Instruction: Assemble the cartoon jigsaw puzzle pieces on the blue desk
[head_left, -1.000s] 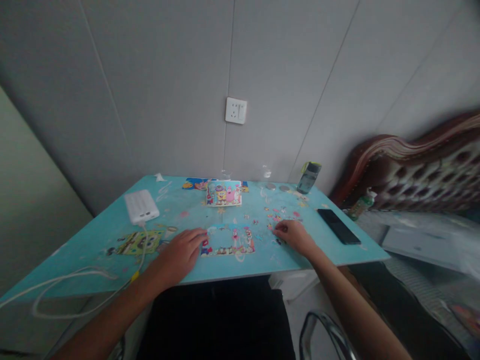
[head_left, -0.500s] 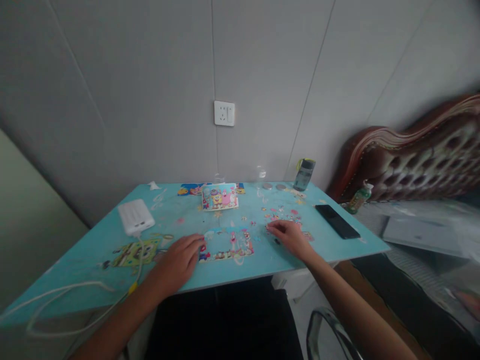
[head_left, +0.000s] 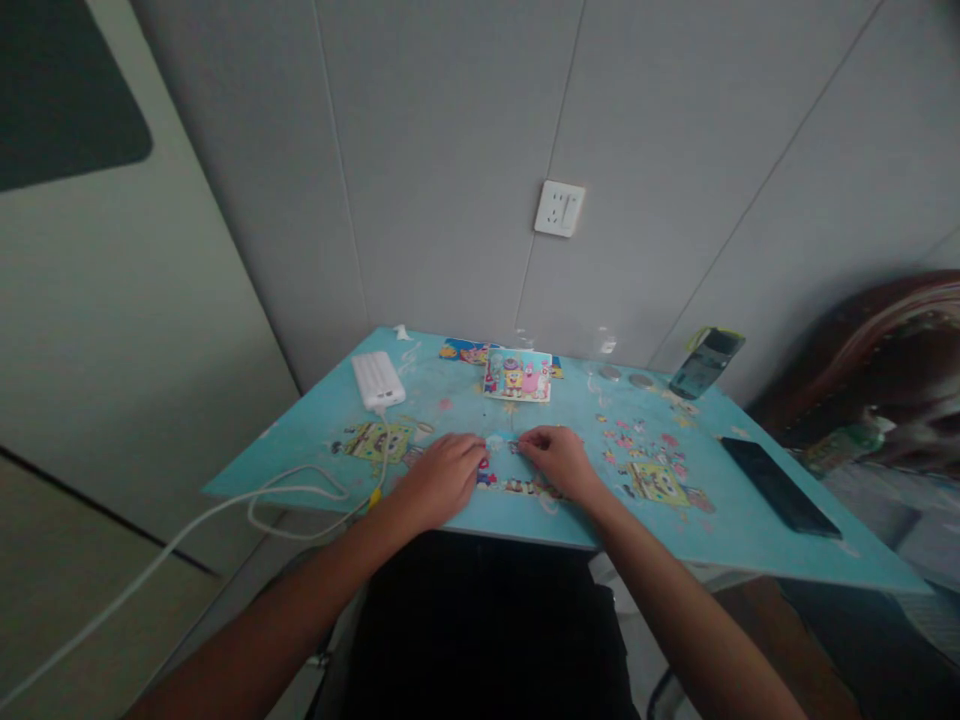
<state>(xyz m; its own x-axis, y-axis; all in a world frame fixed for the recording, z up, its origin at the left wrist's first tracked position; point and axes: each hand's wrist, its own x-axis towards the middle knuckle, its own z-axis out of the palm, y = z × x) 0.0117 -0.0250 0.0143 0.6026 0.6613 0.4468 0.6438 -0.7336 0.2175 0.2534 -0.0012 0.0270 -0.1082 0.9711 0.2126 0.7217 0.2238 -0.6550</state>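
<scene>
A partly assembled jigsaw puzzle (head_left: pixel 517 487) with cartoon figures lies near the table's front edge, its border filled and table showing through its middle. My left hand (head_left: pixel 444 480) rests over its left side, fingers lying on the puzzle edge. My right hand (head_left: pixel 559 460) is at the puzzle's upper right, thumb and fingers pinched on a small jigsaw piece (head_left: pixel 514 448), mostly hidden by the fingertips. Loose jigsaw pieces (head_left: pixel 637 440) are scattered to the right, hard to tell from the printed tabletop. Behind the puzzle a cartoon picture card (head_left: pixel 517 376) leans upright.
On the blue table (head_left: pixel 465 515), a white power bank (head_left: pixel 378 381) with a white cable (head_left: pixel 300 488) lies left. A black phone (head_left: pixel 780 487) lies right. A grey bottle (head_left: pixel 707 362) and round lids (head_left: pixel 641 381) stand at the back, by the wall with a socket (head_left: pixel 559 209).
My right hand has moved left from the loose pieces to the puzzle's top edge. My left hand stays at the puzzle's left side. The view has turned left and tilted.
</scene>
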